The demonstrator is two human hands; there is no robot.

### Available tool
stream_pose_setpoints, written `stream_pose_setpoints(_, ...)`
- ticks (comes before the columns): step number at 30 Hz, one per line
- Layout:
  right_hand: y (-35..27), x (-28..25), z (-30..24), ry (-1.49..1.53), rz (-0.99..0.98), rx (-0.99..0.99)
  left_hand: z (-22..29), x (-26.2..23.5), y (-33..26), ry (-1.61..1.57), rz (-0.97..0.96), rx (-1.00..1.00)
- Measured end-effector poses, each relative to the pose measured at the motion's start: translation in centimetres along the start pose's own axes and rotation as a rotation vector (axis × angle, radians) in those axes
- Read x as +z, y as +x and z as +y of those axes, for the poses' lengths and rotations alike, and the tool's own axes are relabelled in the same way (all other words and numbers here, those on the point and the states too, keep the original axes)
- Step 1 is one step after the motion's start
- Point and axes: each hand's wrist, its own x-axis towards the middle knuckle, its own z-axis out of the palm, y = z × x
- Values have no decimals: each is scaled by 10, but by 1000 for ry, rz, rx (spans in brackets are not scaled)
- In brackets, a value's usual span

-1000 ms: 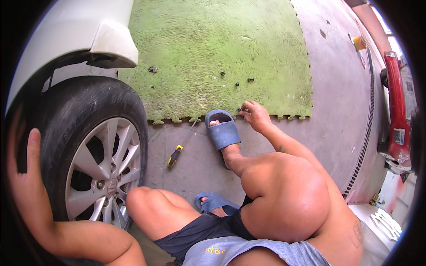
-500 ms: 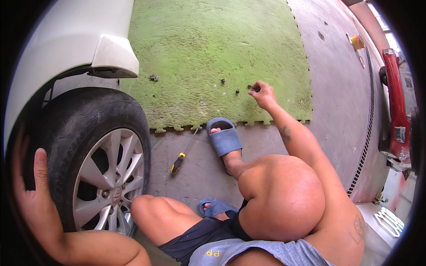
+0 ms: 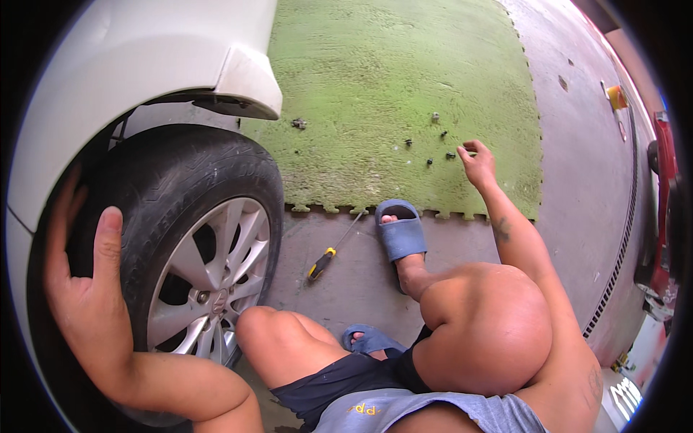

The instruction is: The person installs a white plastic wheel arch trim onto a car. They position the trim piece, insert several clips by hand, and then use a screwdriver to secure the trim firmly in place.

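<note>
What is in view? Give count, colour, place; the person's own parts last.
Car: 1, white, upper left
Tyre: 1, black, below car
Spoked rim: 1, silver, inside tyre
Foam mat: 1, green, upper middle
Clump of small parts: 1, dark, mat's left
Loose parts: 5, mostly dark, right of clump
Screwdriver: 1, black-yellow, by mat's edge
Floor: 1, grey, around mat
Drain grate: 1, dark, right
Container: 1, yellow, upper right
Vehicle part: 1, red, right edge
Slides: 2, blue, worn, near middle
Shorts: 1, dark, lower middle
Top: 1, grey, lower edge
Knees: 2, lower middle
Left hand: 1, beside tyre
Right hand: 1, over mat
</note>
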Motion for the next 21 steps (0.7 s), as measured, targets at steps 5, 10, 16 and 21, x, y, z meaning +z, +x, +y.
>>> stream_pose_setpoints(5,-22,-2,22,-77,103,-49,52,55,-40,67,-160,387)
stream_pose_setpoints(10,-36,7,15,-11,69,-76,29,260,-148,-1,-1148,231)
stream_pose_setpoints(16,-62,5,5,75,13,-66,-29,362,-226,271,-1315,-20)
stream_pose_setpoints(21,-78,-2,-5,129,25,-44,-41,383,-248,213,-1349,-13)
